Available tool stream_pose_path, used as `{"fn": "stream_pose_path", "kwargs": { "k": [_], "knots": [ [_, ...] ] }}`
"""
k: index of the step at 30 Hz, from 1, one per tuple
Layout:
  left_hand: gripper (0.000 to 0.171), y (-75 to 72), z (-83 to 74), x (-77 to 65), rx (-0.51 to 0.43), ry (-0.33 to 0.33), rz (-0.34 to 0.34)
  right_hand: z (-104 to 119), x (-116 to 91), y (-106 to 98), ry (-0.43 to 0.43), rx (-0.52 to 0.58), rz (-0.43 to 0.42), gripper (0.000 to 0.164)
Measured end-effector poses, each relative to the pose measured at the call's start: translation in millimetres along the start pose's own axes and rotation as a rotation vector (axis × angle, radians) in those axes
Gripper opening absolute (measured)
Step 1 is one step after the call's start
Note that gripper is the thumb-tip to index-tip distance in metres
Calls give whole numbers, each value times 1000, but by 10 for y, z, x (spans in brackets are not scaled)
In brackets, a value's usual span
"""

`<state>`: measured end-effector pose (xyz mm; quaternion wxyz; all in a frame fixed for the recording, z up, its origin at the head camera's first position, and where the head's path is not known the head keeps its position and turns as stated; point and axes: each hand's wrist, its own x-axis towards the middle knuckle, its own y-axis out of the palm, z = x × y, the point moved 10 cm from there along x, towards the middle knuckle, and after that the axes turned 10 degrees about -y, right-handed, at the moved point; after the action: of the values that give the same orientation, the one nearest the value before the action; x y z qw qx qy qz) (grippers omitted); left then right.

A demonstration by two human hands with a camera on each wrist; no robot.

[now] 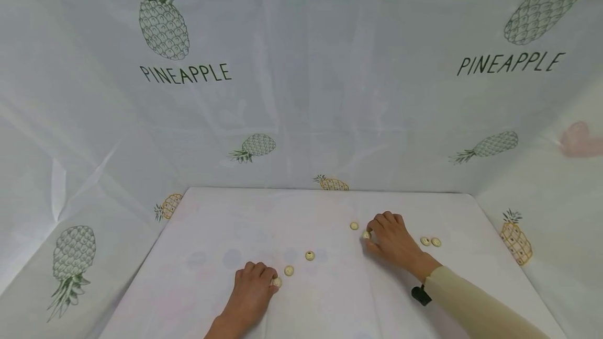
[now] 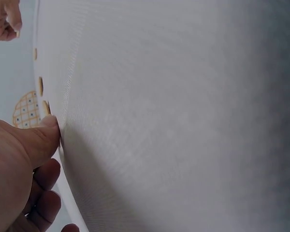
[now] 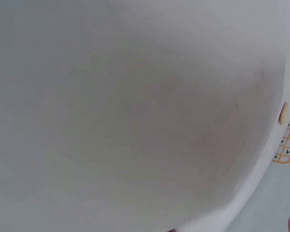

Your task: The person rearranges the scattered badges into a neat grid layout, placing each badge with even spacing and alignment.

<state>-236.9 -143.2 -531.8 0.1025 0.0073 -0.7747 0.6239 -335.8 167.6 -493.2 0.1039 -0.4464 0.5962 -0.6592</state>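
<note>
Several small round pale-yellow discs with dark marks lie on the white-covered table. My left hand (image 1: 253,289) is low in the head view, its thumb and curled fingers pinching one disc (image 1: 277,282) at the table surface. Just beyond it lie a second disc (image 1: 289,270) and a third with a dark centre (image 1: 309,256). Farther right and back, my right hand (image 1: 393,239) pinches another disc (image 1: 366,235) between thumb and fingers. A loose disc (image 1: 354,225) sits left of that hand. In the left wrist view, the left thumb (image 2: 43,137) presses down at the table.
Two discs (image 1: 425,241) lie side by side to the right of my right hand. The table (image 1: 188,297) has a white cover with faint coloured spots. White cloth walls (image 1: 301,93) printed with pineapples stand behind it and at both sides. A black device (image 1: 421,295) hangs at my right wrist.
</note>
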Motion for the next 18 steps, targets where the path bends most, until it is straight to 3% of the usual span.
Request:
{"fn": "stream_pose_path", "kwargs": {
  "k": [18],
  "knots": [
    [23,18,4,-1,8,20,-6,-12,432,340,-5,44,55,19]
  ]
}}
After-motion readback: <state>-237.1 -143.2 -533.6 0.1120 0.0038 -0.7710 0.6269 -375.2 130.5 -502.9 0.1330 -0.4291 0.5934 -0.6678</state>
